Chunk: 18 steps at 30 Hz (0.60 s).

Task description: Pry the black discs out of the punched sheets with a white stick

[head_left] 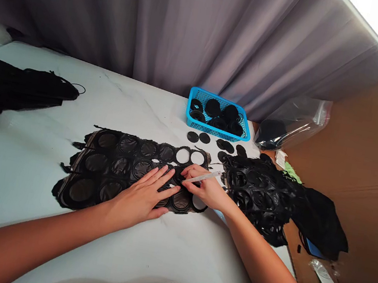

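A black sheet (pixel 120 166) with rows of round rings lies flat on the white table. Most of its circles are filled with dark film, while a few at the right end show the white table through them. My left hand (pixel 142 197) rests palm down on the sheet, fingers spread. Just right of it, my right hand (pixel 210 192) grips a slim white pen-like tool (pixel 207 176), its tip down at a circle in the middle row. My fingers partly hide that circle, so I cannot make out the tip's contact. Several loose black discs (pixel 193 137) lie beyond the sheet.
A blue basket (pixel 217 134) of black round pieces stands at the back. To the right sit a crumpled pile of black ringed material (pixel 259 195) and a clear plastic bag (pixel 293 119). Black fabric (pixel 14 90) lies far left. Behind hangs a grey curtain (pixel 178 30).
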Motion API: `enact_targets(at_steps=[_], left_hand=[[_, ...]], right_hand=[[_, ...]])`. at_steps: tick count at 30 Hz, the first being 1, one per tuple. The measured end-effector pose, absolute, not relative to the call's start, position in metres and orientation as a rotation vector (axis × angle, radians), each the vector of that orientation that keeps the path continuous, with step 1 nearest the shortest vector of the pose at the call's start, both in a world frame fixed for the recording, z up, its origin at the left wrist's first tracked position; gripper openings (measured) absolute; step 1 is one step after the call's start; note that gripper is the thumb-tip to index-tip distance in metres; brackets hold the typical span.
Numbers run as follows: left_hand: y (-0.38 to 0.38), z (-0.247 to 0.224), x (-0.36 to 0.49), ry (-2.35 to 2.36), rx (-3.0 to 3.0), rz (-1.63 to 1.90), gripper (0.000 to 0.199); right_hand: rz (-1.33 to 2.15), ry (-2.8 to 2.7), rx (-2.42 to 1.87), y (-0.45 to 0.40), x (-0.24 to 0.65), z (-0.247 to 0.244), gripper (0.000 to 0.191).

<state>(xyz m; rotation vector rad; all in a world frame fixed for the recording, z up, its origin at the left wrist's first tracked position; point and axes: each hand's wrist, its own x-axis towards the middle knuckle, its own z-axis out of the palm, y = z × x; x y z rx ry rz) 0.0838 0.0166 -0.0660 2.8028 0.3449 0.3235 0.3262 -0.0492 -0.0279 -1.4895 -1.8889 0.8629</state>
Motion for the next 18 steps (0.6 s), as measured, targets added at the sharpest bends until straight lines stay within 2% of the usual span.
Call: enact_targets(at_steps=[6,11,15,18], left_hand=[[0.016,-0.067,0.084,0.347,2.821,0.290,0.057],[0.015,-0.068,0.084,0.349,2.812,0.324,0.055],[0.018,-0.066,0.084,0.353,2.815,0.308,0.055],[0.017,-0.062,0.081,0.326,2.815,0.312,0.056]], right_hand=[[0.804,-1.978,-1.499,-0.053,0.318,-0.021,0.018],[0.429,-2.146,-1.579,-0.063,0.307,-0.037,0.014],[0.087,-1.648,-1.804,-0.056,0.340,-0.045,0.017],[0.042,-1.349,-1.909,-0.058,0.362,-0.032,0.015]])
